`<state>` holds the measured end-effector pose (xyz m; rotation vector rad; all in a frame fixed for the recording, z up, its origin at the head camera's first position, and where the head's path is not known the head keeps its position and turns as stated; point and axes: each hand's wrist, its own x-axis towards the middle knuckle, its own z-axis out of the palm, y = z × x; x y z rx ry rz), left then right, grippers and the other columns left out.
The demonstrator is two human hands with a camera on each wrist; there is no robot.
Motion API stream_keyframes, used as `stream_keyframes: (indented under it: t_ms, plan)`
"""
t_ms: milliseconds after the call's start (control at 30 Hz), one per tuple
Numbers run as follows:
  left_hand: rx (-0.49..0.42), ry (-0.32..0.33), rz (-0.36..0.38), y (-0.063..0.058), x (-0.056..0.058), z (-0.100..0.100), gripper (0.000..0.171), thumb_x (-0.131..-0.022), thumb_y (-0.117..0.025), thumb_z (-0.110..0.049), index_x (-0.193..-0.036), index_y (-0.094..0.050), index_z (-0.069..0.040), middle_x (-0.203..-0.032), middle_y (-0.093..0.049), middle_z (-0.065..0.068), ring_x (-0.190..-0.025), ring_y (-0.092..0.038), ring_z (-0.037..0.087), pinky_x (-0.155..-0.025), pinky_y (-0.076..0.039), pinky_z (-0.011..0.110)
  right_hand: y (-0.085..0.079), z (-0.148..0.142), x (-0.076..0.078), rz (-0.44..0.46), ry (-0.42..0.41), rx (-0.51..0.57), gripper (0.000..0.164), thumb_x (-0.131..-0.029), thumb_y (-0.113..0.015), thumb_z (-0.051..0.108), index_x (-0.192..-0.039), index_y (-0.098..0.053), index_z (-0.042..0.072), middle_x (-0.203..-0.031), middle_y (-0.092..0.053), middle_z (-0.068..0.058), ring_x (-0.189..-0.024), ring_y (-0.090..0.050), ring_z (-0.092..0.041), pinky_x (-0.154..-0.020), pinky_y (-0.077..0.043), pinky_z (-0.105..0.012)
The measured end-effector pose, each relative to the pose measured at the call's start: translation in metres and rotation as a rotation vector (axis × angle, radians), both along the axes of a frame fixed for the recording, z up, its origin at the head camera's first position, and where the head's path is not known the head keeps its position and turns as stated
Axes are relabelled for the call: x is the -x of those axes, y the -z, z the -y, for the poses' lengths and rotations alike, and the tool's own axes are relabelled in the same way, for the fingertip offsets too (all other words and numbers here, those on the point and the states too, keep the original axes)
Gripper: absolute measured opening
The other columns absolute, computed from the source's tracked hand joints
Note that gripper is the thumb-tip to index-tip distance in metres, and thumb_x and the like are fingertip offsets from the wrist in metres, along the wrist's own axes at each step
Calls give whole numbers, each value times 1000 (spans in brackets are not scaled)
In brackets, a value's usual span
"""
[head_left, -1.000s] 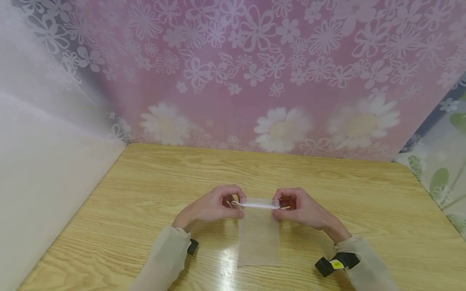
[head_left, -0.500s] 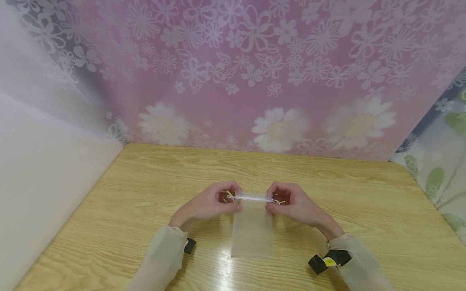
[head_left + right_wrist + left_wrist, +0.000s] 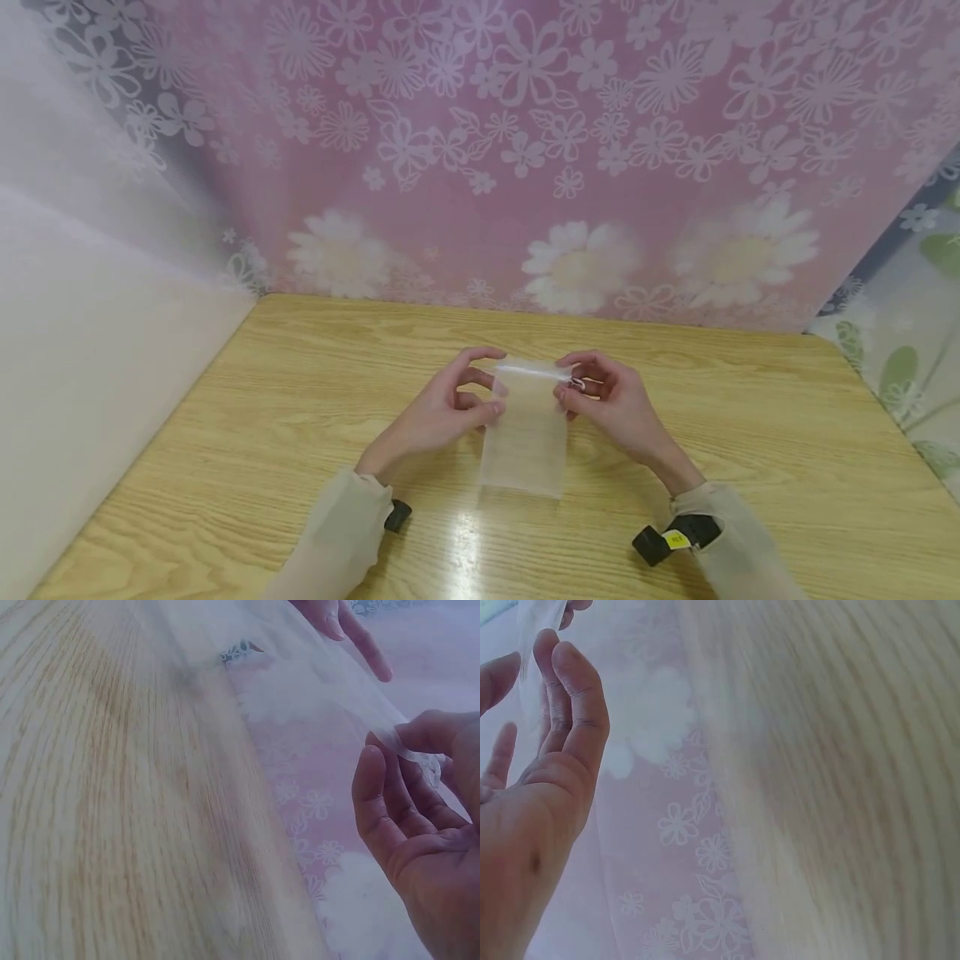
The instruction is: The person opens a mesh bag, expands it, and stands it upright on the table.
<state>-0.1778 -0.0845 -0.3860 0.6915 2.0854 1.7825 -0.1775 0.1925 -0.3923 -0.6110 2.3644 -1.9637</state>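
Observation:
A small, translucent drawstring bag (image 3: 525, 442) hangs between both hands in the head view, its gathered white top band (image 3: 532, 372) uppermost. My left hand (image 3: 453, 404) holds its left edge, thumb in front and fingers behind, with the index finger stretched along the top corner. My right hand (image 3: 611, 404) pinches the right edge just below the band. A white cord loop (image 3: 577, 383) sticks out among the right fingers. In the right wrist view the sheer fabric (image 3: 330, 675) runs from the right thumb and fingers toward the left hand. No cord shows on the left side.
A wood-grain table (image 3: 300, 375) lies beneath the hands. Behind it hangs a pink curtain (image 3: 450, 225) with white flowers, and a pale curtain (image 3: 112, 333) borders the left side. Black wrist cameras (image 3: 652, 544) sit at both cuffs.
Both hands have lifted the bag upward in the head view. The left fingers have spread and the index has straightened; the cord loop seen at the left hand earlier no longer shows.

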Motion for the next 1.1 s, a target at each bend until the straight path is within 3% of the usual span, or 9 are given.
stream_keyframes:
  t_ms: [267,433,700,1100]
  plan:
    - [-10,-22,-3,0,-4,-4,22,-102,-64,-14,-123,-67,-18,-113,-67,9,-83,-69,19,-82,-59,58,-3,-3,1,-6,37,47,45,-93,-71,-2,-135,-54,-2,-97,-68,1,-78,-73,-10,-66,-63,-31]
    - [-33,-89,-10,-1,-4,-8,21,-101,-64,-14,-122,-68,-14,-115,-68,9,-82,-69,18,-83,-59,59,-6,-3,2,-9,15,45,55,-93,-71,-3,-143,-52,8,-109,-69,-5,-88,-73,-11,-70,-64,-34]
    - [-51,-190,-26,1,-1,-11,22,-101,-67,-16,-122,-68,-10,-113,-66,9,-79,-67,16,-83,-59,55,-7,-3,-1,-13,0,23,54,-94,-70,-2,-144,-51,5,-116,-66,-15,-90,-73,-13,-70,-65,-36]
    - [-84,-249,-12,1,5,-13,22,-101,-65,-14,-122,-68,-11,-115,-66,7,-82,-68,13,-87,-57,57,-2,-2,-11,-26,-65,43,45,-94,-70,-3,-135,-53,-7,-109,-69,-4,-82,-73,-12,-66,-63,-35]
